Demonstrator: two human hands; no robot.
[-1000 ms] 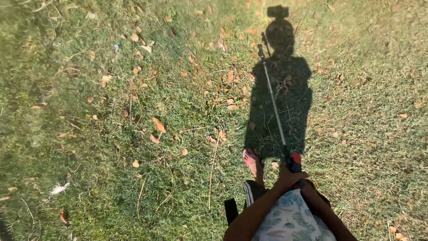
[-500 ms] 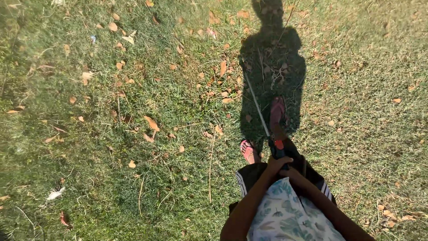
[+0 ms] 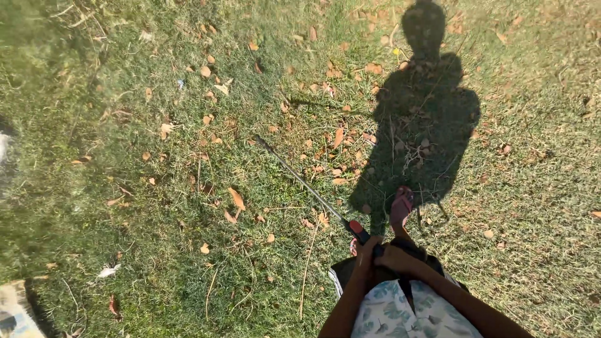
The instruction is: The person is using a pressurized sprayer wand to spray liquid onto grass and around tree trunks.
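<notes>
The long thin rod looks stiff and light, a slim metal shaft with a red-and-black grip at its near end. The grip is the sensible place to hold it, since the bare shaft would be slick and would lever hard against the wrist if taken farther out. It slants from the hands, near and right of centre, out to the far left, its tip low over or touching the grass; I cannot tell which.

Both hands close around the near end: the left hand just below the red part, the right hand beside it, fingers wrapped shut, though shade blurs their exact lay.

Beyond the hands a foot in a red sandal stands on the grass. Dry brown leaves lie scattered left and far, and the person's shadow falls far right.
</notes>
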